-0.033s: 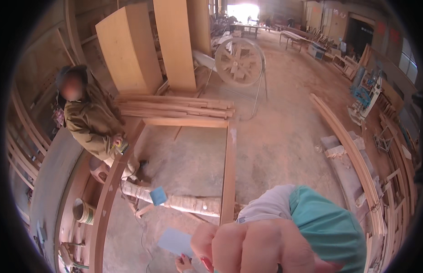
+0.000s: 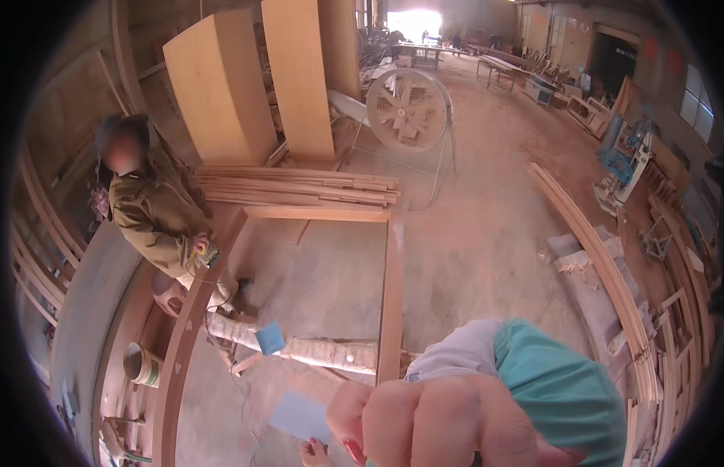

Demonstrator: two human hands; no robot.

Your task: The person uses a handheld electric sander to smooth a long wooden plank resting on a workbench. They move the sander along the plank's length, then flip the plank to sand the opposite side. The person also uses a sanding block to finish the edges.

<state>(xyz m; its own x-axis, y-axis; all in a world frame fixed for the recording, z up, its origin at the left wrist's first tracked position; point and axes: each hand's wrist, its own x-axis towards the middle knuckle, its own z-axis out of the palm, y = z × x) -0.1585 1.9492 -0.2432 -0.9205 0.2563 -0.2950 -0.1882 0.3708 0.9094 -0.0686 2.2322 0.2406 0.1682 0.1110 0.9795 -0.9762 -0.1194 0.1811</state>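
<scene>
My right hand (image 2: 440, 420) fills the lower middle, very close, with its fingers curled into a fist. Whether anything is inside it is hidden. To its left, at the lower edge, the fingertips of my left hand (image 2: 315, 451) show, with red nails. They pinch the edge of a pale blue-grey sheet (image 2: 299, 415). Beyond them stands a large rectangular wooden frame (image 2: 389, 296). A small blue square pad (image 2: 270, 339) rests on a pale wrapped beam (image 2: 331, 352) that crosses beneath the frame.
At the left a person (image 2: 156, 210) in a brown jacket holds a small yellow-and-dark tool (image 2: 209, 257) over the frame's side. A bucket (image 2: 141, 364) stands at lower left. Farther back are stacked planks (image 2: 299, 187), tall panels (image 2: 222, 86) and a large fan (image 2: 408, 109). Long boards (image 2: 595, 265) lie right.
The view has shifted very slightly. Both my hands hold their poses, and the sheet stays in my left fingers.
</scene>
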